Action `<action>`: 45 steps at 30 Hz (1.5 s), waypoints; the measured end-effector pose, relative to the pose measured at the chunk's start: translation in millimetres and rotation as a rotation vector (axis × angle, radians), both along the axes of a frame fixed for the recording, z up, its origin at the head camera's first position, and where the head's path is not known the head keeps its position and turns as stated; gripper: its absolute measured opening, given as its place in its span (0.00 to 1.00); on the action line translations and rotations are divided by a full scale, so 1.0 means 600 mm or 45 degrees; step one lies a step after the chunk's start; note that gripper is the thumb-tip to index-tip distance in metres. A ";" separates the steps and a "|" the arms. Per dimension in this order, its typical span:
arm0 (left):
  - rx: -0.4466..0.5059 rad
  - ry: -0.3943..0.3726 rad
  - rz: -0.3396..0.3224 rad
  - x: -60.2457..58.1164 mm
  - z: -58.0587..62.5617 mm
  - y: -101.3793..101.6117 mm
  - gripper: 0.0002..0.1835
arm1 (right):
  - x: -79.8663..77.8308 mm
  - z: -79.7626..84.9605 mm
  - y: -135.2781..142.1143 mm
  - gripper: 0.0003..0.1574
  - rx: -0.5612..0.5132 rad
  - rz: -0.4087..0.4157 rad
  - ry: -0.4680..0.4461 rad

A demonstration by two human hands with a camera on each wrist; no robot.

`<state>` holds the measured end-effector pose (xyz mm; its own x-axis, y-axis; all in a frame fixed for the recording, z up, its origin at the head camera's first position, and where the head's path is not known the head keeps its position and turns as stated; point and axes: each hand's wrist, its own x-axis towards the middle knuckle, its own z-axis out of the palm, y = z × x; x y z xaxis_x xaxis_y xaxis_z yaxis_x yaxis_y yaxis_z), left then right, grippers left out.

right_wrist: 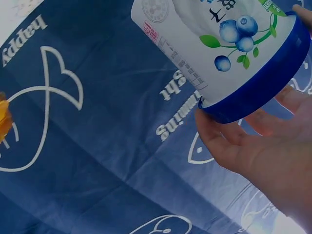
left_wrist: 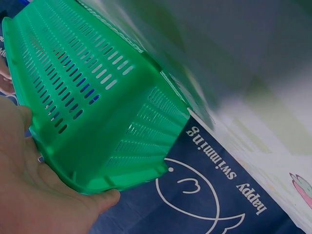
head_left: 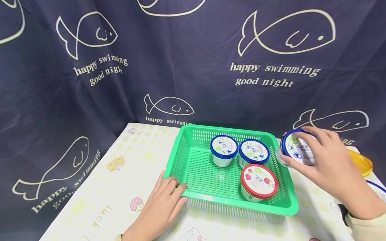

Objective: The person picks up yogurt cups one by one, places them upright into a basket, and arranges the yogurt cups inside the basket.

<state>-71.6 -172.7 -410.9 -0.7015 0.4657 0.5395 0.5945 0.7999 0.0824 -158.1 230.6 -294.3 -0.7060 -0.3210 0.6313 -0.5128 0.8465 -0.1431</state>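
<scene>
Fingers and thumb of the right hand are clamping round the lid of a blue-lidded tub, holding it raised beside the far right corner of a green basket. This tub is tilting, its base pointing left; the right wrist view is showing blueberries and green leaves printed on its white side. Whether it is touching the basket rim cannot be told. On the near left, the left hand is gripping the basket's corner, its fingers curling over the rim and lying close to one another. Inside the basket, three tubs are standing upright toward the right: a second blue-lidded tub is sitting leftmost on the far side, a third blue-lidded tub is resting just to its right, and a red-lidded tub is occupying the near right, partly covering the third one from the head camera. The basket's left part is showing its bare slotted floor. Right of the basket, a yellow object and a blue-edged lid are showing partly behind the right arm. A patterned tablecloth is covering the table, and a navy curtain with white fish outlines is hanging at the far side.
</scene>
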 end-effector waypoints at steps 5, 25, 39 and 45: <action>-0.001 -0.002 0.002 0.000 -0.001 0.000 0.15 | 0.011 0.005 -0.023 0.45 0.022 0.030 -0.028; -0.013 0.010 0.006 -0.001 -0.001 -0.001 0.15 | 0.022 0.013 -0.077 0.42 0.050 0.170 -0.070; -0.001 0.018 -0.003 0.000 -0.003 -0.001 0.16 | 0.029 0.015 -0.143 0.37 0.086 0.416 0.002; -0.013 0.014 0.005 0.000 -0.002 -0.002 0.16 | 0.031 0.009 -0.165 0.35 0.084 0.482 0.023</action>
